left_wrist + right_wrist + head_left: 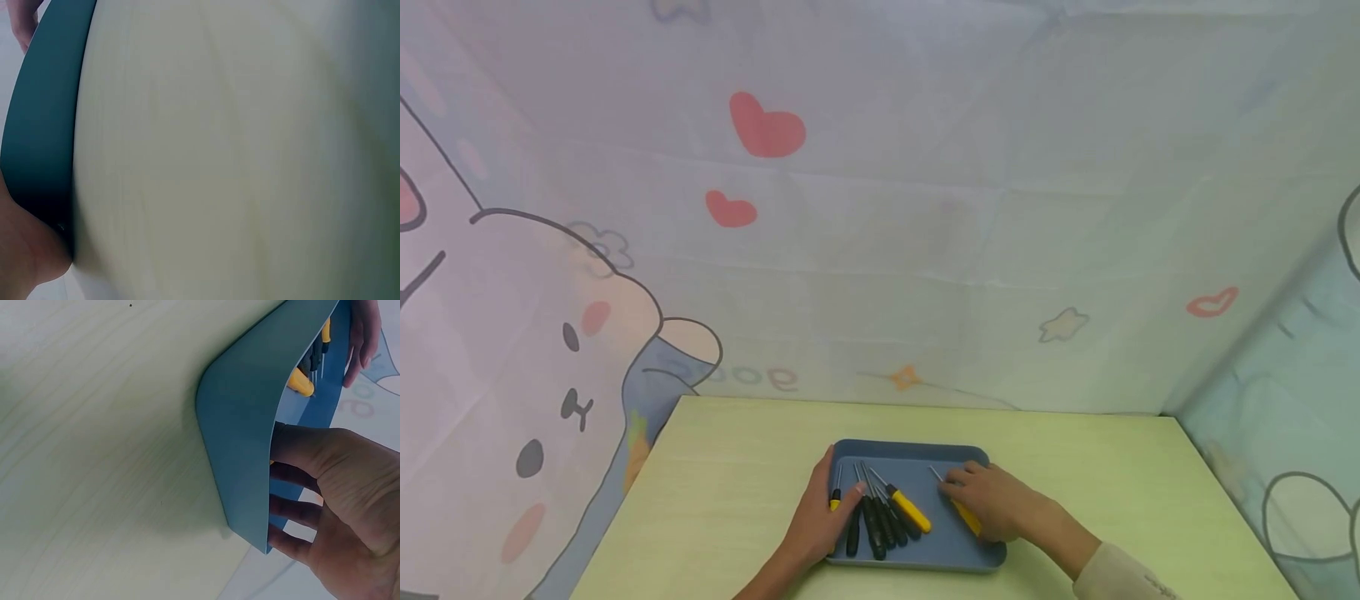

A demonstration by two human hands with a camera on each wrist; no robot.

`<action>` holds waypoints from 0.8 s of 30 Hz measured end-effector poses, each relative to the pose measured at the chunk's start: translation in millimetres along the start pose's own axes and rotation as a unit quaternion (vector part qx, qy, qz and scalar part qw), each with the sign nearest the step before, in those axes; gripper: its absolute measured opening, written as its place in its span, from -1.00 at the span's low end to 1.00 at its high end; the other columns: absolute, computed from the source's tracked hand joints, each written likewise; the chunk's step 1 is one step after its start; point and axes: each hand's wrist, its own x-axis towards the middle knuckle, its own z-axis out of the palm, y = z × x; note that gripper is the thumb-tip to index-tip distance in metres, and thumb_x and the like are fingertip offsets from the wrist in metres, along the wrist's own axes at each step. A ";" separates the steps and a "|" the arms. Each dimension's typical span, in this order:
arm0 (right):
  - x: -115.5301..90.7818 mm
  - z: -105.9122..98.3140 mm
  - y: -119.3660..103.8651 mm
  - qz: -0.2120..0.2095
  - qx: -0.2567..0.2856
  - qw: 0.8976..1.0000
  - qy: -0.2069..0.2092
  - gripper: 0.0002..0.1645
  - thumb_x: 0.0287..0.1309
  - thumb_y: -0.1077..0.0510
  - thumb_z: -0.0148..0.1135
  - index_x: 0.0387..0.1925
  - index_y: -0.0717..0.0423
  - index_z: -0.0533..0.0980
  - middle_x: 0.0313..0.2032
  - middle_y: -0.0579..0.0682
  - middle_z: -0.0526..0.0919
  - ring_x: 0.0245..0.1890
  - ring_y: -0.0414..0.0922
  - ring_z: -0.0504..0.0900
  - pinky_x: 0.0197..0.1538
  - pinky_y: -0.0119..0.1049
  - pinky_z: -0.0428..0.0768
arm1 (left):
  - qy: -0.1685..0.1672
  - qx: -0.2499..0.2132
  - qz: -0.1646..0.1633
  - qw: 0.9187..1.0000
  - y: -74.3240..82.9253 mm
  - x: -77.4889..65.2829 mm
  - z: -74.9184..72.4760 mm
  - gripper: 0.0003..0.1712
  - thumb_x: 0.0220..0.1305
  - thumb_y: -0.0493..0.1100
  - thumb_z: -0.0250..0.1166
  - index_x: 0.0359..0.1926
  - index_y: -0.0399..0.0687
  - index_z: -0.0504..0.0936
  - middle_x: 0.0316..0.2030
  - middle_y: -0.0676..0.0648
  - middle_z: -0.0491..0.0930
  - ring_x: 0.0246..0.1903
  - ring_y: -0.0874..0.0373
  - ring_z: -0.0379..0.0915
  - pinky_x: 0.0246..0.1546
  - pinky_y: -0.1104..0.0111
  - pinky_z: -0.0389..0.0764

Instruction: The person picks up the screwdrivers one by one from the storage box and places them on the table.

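Note:
A blue-grey tray (917,475) lies on the table, with several screwdrivers inside. My left hand (817,515) grips the tray's left side, its thumb reaching over the rim. Black-handled screwdrivers (874,525) lie bunched near that thumb, beside a yellow-handled screwdriver (910,508). My right hand (996,502) reaches into the right side and holds another yellow-handled screwdriver (966,517), whose shaft points up and left. In the right wrist view, the tray wall (244,419) hides the fingertips of my right hand (337,494). The left wrist view shows mostly tray wall (44,112).
The pale wooden table (737,467) extends around the tray. Behind it hangs a cloth backdrop (887,250) printed with hearts and a cartoon rabbit. More printed cloth (1300,375) hangs to the right.

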 end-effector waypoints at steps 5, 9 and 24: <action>0.4 1.6 3.2 0.003 0.018 1.000 0.002 -0.06 -0.10 -0.08 0.76 0.35 -0.03 0.57 0.22 -0.08 0.59 0.09 -0.07 0.55 0.07 -0.10 0.66 | 0.001 0.000 -0.001 1.000 1.3 -0.4 0.0 0.08 0.50 0.40 0.17 0.72 -0.08 -0.03 0.65 -0.24 0.06 0.59 -0.27 0.04 0.51 -0.23 0.17; 1.4 1.3 3.3 0.012 0.045 0.999 -0.008 -0.05 -0.10 -0.15 0.75 0.34 -0.01 0.58 0.21 -0.09 0.59 0.10 -0.08 0.53 0.12 -0.08 0.63 | 0.003 -0.007 -0.001 1.000 1.9 -1.2 0.5 0.05 0.52 0.35 0.19 0.71 -0.08 -0.02 0.64 -0.24 0.07 0.59 -0.28 0.05 0.50 -0.24 0.17; 5.7 -3.3 -1.4 0.026 0.078 0.996 -0.019 -0.02 -0.14 -0.20 0.75 0.31 0.06 0.58 0.20 -0.04 0.58 0.12 -0.07 0.56 0.19 -0.04 0.63 | 0.002 -0.007 0.003 1.000 1.8 -1.1 -0.4 0.03 0.55 0.37 0.12 0.71 -0.12 -0.01 0.64 -0.24 0.07 0.59 -0.27 0.03 0.51 -0.24 0.16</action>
